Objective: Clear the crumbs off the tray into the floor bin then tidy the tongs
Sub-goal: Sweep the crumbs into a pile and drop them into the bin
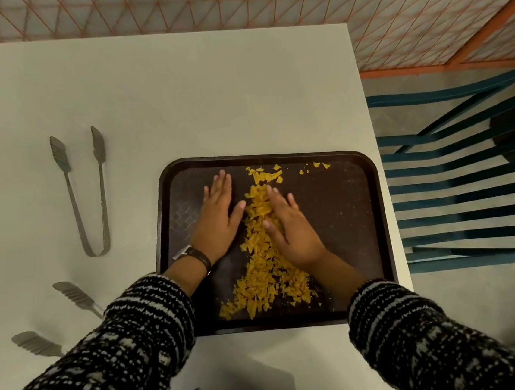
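Dark tray [344,224] sat at centre frame on a white table [208,89], near its right edge. Yellow crumbs [266,266] lay in a ridge down the tray's middle, broadening toward the lower edge; a few stray bits lay near the upper rim.

Left hand [219,217] was flat, palm down, fingers straight and close together, on bare tray just left of the ridge. It held nothing. A wristwatch [198,257] was on that wrist. Right hand [290,223] had its fingers extended and lay over the ridge's upper part, touching crumbs, gripping nothing.

Metal tongs [102,194] lay at left of frame on the table, arms spread, apart from the tray. A second pair of tongs [74,294] showed at lower left, partly hidden by the patterned sleeve [115,365].

A blue slatted chair [469,190] stood at right.
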{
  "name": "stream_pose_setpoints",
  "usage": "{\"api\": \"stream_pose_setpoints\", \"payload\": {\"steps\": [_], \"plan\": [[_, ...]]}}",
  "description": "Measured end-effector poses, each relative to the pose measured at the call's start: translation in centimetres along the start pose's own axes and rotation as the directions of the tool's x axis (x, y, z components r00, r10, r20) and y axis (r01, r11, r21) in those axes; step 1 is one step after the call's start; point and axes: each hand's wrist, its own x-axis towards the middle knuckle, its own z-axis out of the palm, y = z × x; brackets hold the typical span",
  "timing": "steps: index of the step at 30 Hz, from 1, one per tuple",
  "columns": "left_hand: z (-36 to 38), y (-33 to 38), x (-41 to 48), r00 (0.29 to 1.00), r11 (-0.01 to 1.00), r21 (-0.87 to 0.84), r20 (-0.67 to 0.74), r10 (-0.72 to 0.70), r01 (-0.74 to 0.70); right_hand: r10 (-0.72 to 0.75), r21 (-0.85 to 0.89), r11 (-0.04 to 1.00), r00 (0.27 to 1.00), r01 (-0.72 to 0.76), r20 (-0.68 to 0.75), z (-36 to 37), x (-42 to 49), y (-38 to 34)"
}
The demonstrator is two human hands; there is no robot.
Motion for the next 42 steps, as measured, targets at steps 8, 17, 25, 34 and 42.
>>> {"api": "stream_pose_setpoints", "payload": {"steps": [8, 17, 25, 34, 42], "plan": [[2.9, 3.2, 2.2, 1.0, 0.996, 0.089, 0.008, 0.01, -0.01, 0.278, 0.028, 0.958, 0.898, -0.286, -0.342, -3.0, 0.3, 4.3], [2.8, 2.8, 1.1, 0.95, 0.968, -0.049, 0.181, 0.253, -0.248, 0.244, -0.077, 0.958, 0.929, -0.275, -0.279, -2.4, 2.4, 4.1], [0.6, -0.4, 1.6, 0.998, 0.999, 0.037, -0.061, 0.001, 0.001, -0.041, 0.035, 0.999, 0.999, 0.041, 0.008, -0.3, 1.8, 0.6], [1.7, 1.9, 1.2, 0.986, 0.992, -0.013, 0.101, 0.129, -0.129, -0.167, -0.076, 0.982, 0.985, 0.171, 0.052, -2.6, 4.8, 2.9], [0.0, -0.1, -2.6, 0.993, 0.985, -0.15, -0.093, 0.078, -0.091, -0.191, -0.079, 0.976, 0.971, 0.204, 0.142, -1.9, 4.5, 2.2]]}}
